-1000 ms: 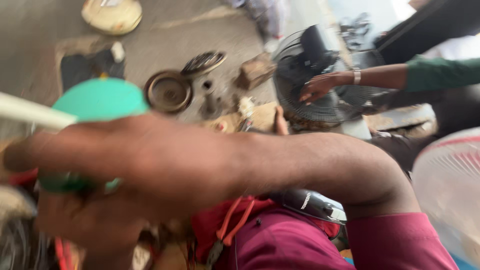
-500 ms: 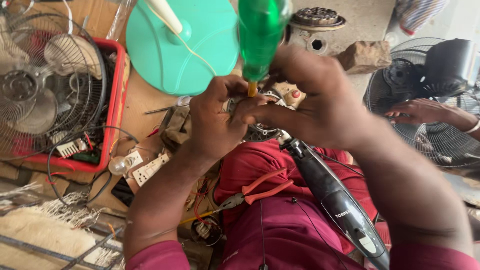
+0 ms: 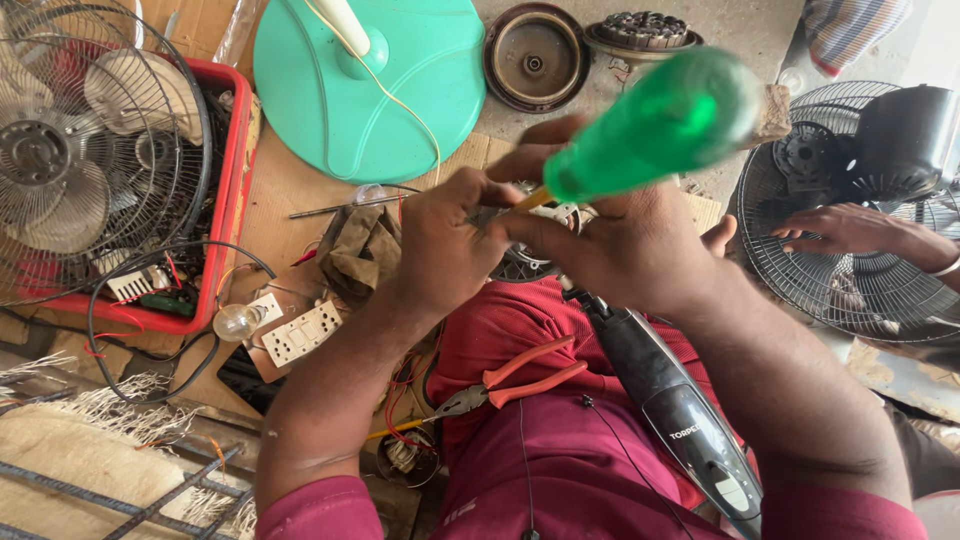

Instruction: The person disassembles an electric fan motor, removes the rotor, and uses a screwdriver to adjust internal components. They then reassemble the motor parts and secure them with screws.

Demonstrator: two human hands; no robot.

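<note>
Screwdriver tilted sideways since before; one, translucent green handle. Right hand grips it; left hand pinches motor.

Hands boxed in: teal fan base at 11 o'clock, co-worker's fan guard at 3; cardboard gap at 9 passable.

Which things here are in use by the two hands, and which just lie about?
In use: left hand, right hand, green-handled screwdriver, fan motor.

Lying about: pliers, teal fan base, switch plate, bulb, rag.
</note>
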